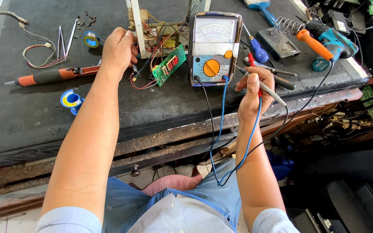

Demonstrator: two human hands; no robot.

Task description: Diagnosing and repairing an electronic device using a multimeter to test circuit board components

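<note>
surface [31, 108]: dark mat over a worn bench edge, cluttered with tools; carries everything below.
meter [214, 49]: grey analogue multimeter lying flat, pale dial window on top, orange knob on a blue selector ring, white band of tape across its middle; black and blue leads run off its lower edge toward the lap.
right hand [252, 92]: clenched around two test probes [264, 88], red and black tips pointing up and right, held in air just right of the meter.
left hand [118, 51]: closed on the wiring at the white frame [137, 30]; cannot tell exactly what it pinches.
circuit board [169, 64]: green, tilted, red digits lit, beside the left hand, touching the meter's left side.
risk, board: it looks powered, so the bunched probe tips could bridge contacts and short it.
risk, leads: slack cables hang over the surface edge; a snag could drag the meter.
risk, soldering iron [52, 77]: orange-handled, lies near the left forearm; burn if hot, cannot tell.
solder spools: one blue-yellow at [71, 100], one small reel with a yellow-blue round label at [91, 39].
</note>
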